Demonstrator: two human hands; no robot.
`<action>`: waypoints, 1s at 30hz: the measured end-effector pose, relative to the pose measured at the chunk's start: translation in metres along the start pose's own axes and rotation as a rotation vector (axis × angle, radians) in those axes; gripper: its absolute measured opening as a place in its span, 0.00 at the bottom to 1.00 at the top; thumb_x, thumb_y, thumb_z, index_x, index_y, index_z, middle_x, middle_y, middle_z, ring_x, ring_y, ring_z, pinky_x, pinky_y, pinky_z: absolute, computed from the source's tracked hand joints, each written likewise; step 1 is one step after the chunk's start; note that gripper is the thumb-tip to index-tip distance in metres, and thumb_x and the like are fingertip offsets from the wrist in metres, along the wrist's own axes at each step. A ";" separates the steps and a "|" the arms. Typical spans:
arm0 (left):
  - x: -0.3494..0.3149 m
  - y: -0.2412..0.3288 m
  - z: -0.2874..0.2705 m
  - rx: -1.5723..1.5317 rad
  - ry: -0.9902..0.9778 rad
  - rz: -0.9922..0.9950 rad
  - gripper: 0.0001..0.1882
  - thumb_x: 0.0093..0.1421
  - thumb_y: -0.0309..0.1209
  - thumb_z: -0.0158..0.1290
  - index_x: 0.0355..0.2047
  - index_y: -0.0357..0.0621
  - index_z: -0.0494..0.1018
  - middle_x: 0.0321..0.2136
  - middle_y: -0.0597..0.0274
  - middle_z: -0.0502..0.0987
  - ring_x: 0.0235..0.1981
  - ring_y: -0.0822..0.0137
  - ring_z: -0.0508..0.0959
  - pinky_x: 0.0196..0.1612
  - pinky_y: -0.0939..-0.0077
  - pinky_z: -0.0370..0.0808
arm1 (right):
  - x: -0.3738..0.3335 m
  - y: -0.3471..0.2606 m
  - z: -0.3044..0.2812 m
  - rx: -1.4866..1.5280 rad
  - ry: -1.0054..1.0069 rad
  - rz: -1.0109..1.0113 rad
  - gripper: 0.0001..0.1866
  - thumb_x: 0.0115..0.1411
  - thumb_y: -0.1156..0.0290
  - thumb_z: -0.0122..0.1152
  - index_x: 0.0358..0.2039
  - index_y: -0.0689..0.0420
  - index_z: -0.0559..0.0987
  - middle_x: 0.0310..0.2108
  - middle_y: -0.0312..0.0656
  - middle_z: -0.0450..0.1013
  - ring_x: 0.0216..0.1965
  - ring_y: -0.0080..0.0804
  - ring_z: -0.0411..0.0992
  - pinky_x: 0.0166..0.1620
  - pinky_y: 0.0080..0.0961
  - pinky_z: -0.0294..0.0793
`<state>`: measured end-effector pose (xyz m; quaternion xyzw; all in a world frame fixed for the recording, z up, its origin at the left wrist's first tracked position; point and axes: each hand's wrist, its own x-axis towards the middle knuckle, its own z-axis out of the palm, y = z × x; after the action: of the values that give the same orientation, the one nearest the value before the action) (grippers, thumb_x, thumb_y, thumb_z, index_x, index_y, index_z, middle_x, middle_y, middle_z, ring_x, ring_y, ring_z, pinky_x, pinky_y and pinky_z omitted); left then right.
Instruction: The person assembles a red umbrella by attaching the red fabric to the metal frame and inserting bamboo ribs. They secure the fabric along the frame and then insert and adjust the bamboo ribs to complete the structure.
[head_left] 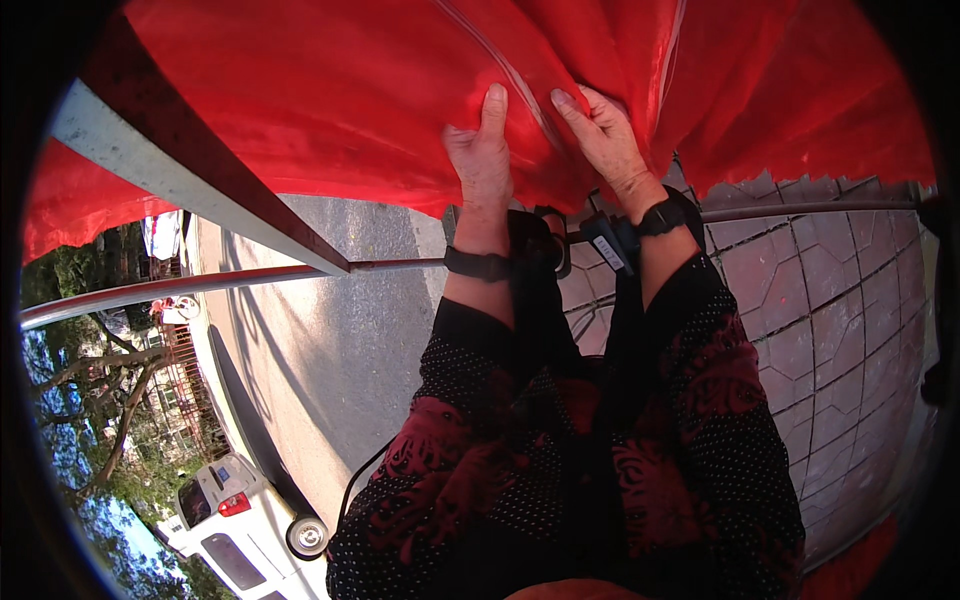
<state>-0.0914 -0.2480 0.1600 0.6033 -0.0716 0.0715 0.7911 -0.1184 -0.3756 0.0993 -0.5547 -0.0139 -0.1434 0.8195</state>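
Note:
A large sheet of red cloth (320,120) hangs in folds across the upper part of the head view, its lower edge wavy. My left hand (482,150) is closed on the cloth, thumb pointing up and fingers curled into the fabric. Just to its right, my right hand (606,135) also grips the cloth, its thumb laid over a gathered fold and its fingertips partly hidden by the fabric. Between the two hands runs a pale seam (515,80). Each wrist wears a dark band, and a small black device hangs beside the right wrist.
A thin metal rail (240,280) crosses below the cloth, joined at left by a slanting metal bar (200,165). Paving tiles (800,300) lie on the right, a grey road (370,320) on the left. A white vehicle (240,530) stands at lower left, near trees and a fence.

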 end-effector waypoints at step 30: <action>0.029 0.039 0.009 0.174 -0.176 -0.018 0.08 0.58 0.25 0.59 0.38 0.34 0.78 0.34 0.63 0.81 0.33 0.74 0.78 0.37 0.79 0.75 | 0.008 -0.024 0.012 -0.306 -0.016 -0.022 0.26 0.59 0.60 0.66 0.54 0.60 0.74 0.45 0.43 0.76 0.43 0.26 0.72 0.52 0.22 0.69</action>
<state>-0.0710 -0.2452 0.2051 0.6744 -0.1288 0.0169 0.7268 -0.1155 -0.3746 0.1270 -0.6740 -0.0046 -0.1482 0.7236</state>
